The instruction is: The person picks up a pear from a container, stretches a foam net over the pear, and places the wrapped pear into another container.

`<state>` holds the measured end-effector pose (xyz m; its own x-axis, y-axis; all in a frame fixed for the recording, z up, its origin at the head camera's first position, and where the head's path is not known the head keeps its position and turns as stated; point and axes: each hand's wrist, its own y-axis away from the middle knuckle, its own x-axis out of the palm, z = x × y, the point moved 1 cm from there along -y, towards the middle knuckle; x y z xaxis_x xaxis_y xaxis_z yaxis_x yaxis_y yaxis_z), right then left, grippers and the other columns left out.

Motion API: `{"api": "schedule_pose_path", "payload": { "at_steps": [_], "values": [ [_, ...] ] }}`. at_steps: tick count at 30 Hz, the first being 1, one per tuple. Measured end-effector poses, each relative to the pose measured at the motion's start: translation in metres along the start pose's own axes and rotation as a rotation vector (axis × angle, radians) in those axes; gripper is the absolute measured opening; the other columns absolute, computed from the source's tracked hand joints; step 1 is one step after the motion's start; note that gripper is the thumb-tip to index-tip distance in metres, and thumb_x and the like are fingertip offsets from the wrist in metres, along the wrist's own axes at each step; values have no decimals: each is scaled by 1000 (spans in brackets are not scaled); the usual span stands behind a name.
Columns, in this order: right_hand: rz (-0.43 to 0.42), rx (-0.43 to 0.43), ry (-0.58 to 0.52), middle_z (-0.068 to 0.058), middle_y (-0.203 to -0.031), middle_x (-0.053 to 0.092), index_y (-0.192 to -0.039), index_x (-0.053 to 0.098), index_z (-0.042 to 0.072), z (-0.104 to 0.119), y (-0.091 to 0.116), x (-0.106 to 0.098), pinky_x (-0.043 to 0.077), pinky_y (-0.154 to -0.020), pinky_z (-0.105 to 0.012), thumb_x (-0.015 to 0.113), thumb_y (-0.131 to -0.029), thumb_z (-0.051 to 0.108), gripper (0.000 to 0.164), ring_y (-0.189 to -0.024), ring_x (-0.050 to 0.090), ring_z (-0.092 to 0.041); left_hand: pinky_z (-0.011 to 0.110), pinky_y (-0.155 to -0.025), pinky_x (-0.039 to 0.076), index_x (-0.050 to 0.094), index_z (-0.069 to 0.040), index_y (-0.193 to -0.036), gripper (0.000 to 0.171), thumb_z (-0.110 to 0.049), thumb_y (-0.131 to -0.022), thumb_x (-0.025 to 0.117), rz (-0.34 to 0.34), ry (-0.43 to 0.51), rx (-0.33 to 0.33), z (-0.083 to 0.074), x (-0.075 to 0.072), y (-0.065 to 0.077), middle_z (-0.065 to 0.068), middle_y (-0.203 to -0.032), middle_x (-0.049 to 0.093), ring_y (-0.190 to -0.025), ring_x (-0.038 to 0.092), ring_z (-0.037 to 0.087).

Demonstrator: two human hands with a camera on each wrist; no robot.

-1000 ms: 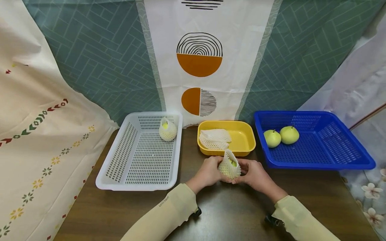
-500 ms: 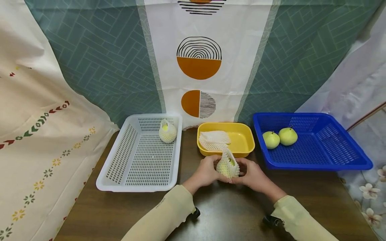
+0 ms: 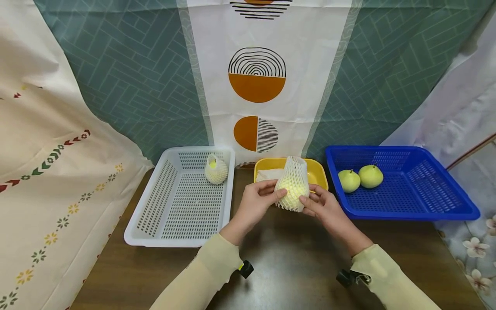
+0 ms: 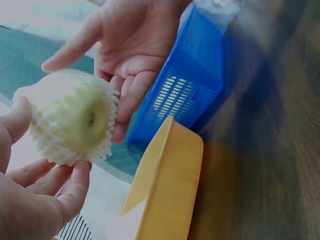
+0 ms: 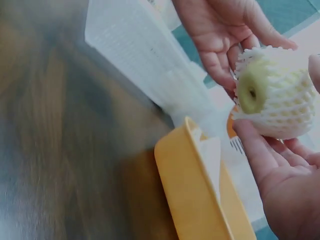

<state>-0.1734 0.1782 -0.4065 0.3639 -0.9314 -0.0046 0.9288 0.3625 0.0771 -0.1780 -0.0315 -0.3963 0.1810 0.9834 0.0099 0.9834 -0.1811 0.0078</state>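
Between both hands is a pale yellow-green pear [image 4: 90, 117] in a white foam net sleeve [image 3: 293, 181], raised above the table in front of the yellow tray. My left hand [image 3: 257, 202] grips its left side, thumb on the near face and fingers behind. My right hand [image 3: 327, 211] holds the opposite side between thumb and fingers. The sleeve's loose end sticks up past the fruit in the head view. Both wrist views show the pear's bottom end bare at the sleeve's opening [image 5: 252, 92].
A white basket [image 3: 131, 228] at left holds one sleeved pear [image 3: 217, 172]. The yellow tray [image 3: 321, 176] at the back contains more foam net sleeves [image 3: 267, 174], partly hidden. In the blue basket [image 3: 418, 214] at right sit two bare pears [image 3: 370, 176].
Both hands have lifted the sleeved pear up from near the table and tipped it, so its stem opening no longer faces the head camera. The baskets and tray have stayed put.
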Motion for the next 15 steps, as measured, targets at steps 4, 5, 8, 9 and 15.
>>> {"api": "schedule_pose_path", "payload": {
  "at_steps": [4, 5, 8, 9, 15],
  "values": [
    [-48, 13, -20, -14, -130, 56, -138, 37, 6, 5, -2, 5, 54, -84, -34, 63, -89, 28, 59, -104, 65, -16, 29, -81, 55, 60, -16, -124, 47, -33, -82, 71, 15, 27, 28, -3, -3, 1, 4, -112, 68, -99, 66, 15],
    [-65, 17, -13, -13, -129, 58, -138, 38, 6, 5, -3, 6, 54, -83, -33, 65, -88, 28, 61, -103, 65, -15, 29, -81, 55, 59, -15, -126, 48, -32, -82, 71, 24, 33, 31, -3, -3, 1, 5, -112, 68, -99, 66, 15],
    [-105, 25, 1, -9, -125, 61, -138, 41, 7, 6, -4, 6, 55, -81, -30, 68, -86, 28, 63, -101, 66, -13, 30, -82, 55, 57, -13, -129, 54, -30, -80, 73, 43, 45, 32, -2, -4, 0, 6, -114, 68, -100, 67, 16],
    [-114, 25, 2, -8, -124, 62, -138, 41, 6, 6, -5, 6, 55, -80, -30, 68, -85, 27, 63, -100, 66, -12, 30, -82, 55, 56, -12, -129, 56, -30, -79, 74, 47, 47, 33, -2, -5, 0, 6, -115, 67, -101, 66, 16],
    [-108, -5, -56, -4, -119, 64, -137, 41, 4, 5, -4, 8, 55, -80, -28, 71, -83, 16, 63, -100, 66, -13, 29, -85, 53, 55, -12, -131, 60, -24, -76, 77, 60, 105, 33, 1, -5, 1, 6, -123, 63, -109, 63, 18]
  ]
}}
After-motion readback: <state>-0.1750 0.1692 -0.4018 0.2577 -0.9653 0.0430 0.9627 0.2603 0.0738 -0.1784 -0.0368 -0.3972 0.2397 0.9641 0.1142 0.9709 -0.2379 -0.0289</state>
